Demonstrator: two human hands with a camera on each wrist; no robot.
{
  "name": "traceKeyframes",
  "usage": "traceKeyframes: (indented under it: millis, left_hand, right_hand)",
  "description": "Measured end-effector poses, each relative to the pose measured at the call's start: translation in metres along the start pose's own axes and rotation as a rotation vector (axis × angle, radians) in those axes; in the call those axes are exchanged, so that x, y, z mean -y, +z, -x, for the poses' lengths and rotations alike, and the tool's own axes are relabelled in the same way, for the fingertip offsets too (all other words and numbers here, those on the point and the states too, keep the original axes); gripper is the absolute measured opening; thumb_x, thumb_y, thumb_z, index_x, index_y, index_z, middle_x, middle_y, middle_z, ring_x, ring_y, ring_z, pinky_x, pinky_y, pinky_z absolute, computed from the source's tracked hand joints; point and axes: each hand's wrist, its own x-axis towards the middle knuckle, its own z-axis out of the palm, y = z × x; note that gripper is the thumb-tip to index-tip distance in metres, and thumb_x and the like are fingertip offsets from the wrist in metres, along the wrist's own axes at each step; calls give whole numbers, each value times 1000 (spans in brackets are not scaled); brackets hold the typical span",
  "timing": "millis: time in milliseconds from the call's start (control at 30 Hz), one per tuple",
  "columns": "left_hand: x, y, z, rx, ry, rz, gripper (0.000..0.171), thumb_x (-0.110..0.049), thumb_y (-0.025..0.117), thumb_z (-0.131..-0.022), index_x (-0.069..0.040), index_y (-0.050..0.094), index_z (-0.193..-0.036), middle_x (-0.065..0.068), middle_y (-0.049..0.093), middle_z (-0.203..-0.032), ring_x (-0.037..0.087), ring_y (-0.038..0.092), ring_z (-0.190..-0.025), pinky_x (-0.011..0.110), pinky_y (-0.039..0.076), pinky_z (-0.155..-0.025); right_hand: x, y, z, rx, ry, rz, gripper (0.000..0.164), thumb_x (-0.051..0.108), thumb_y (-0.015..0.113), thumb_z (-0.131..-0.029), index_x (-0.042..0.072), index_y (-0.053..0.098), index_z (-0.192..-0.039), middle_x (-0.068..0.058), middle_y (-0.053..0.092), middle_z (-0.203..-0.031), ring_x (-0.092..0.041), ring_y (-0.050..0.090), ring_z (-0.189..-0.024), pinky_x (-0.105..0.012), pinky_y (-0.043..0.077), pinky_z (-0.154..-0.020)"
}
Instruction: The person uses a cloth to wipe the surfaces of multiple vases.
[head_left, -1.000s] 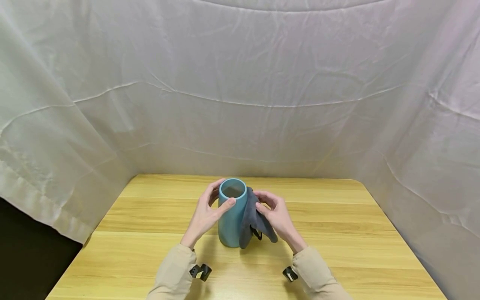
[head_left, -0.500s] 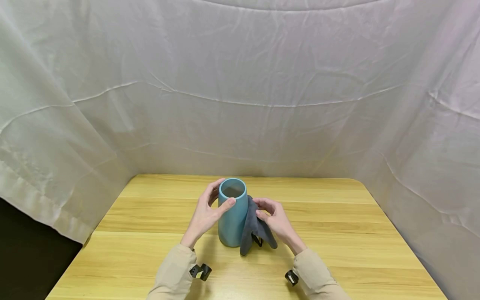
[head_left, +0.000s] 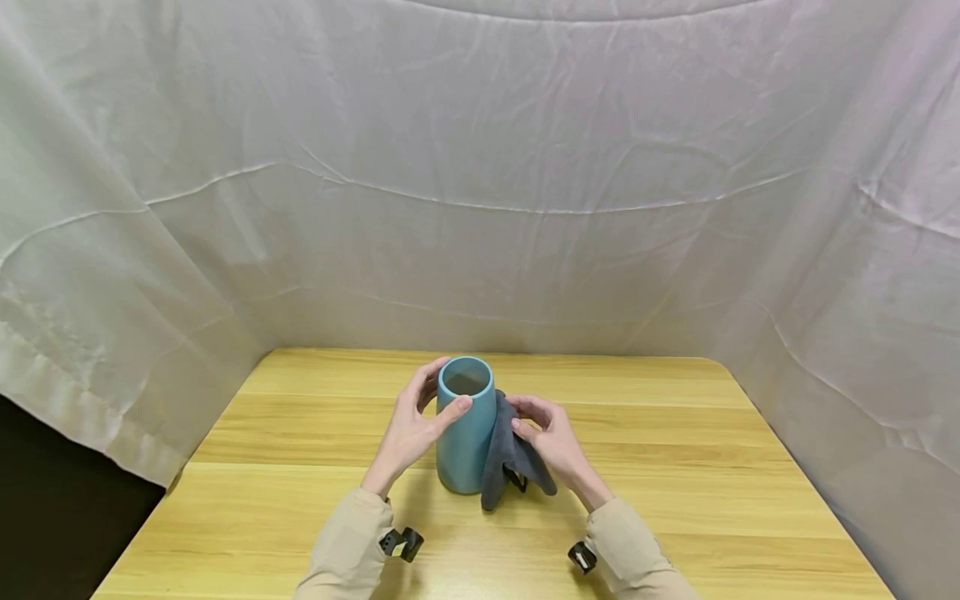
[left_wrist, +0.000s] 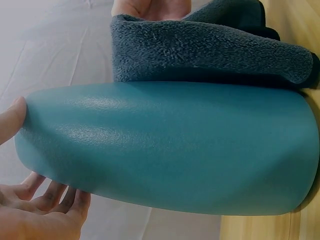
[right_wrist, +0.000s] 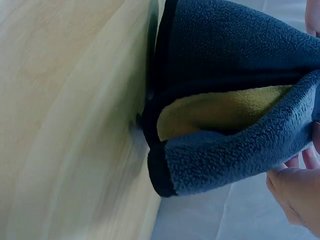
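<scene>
A tall blue vase point(head_left: 461, 450) with a round open mouth stands upright on the wooden table. My left hand point(head_left: 411, 421) grips it near the rim, thumb on the near side and fingers around the left and back; the left wrist view shows the same blue wall point(left_wrist: 170, 150) close up. Against the vase's right side hangs a dark grey cloth point(head_left: 504, 450), which my right hand point(head_left: 551, 433) pinches near its top. In the right wrist view the folded fleecy cloth point(right_wrist: 235, 155) has black edging and a yellow inner face.
The light wooden table point(head_left: 675, 467) extends on both sides of the hands. A pale curtain point(head_left: 480, 250) hangs behind it and along both sides. Small black devices sit at both wrists, including one at the left sleeve point(head_left: 341, 533).
My right hand and the cloth have slid a little down along the vase's right side, mostly in the first half second. The left hand and the vase have stayed in place.
</scene>
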Motion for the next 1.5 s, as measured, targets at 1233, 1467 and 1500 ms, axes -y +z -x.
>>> traceKeyframes:
  millis: [1233,1467,1500]
  left_hand:
    - [-2,1,1,0,-18,-1,63,-17,76,-90,-13,48,-146,12,57,-143,32,54,-133,52,37,-121]
    - [-2,0,0,-1,-12,5,62,-18,76,-90,-13,49,-145,13,58,-141,32,55,-133,52,38,-121]
    - [-2,0,0,0,-13,5,62,-17,76,-90,-13,48,-146,13,58,-142,32,55,-133,52,38,-121]
  right_hand:
    - [35,2,-4,-26,-100,-102,32,-5,59,-96,-10,60,-128,-31,61,-126,-10,61,-103,-15,54,-88]
    - [14,0,-2,13,-51,-48,32,-5,59,-96,-9,61,-128,-30,63,-125,-12,62,-105,-15,53,-89]
    - [11,0,-2,16,-37,-39,32,-6,58,-96,-8,61,-128,-29,63,-125,-12,62,-105,-15,53,-89]
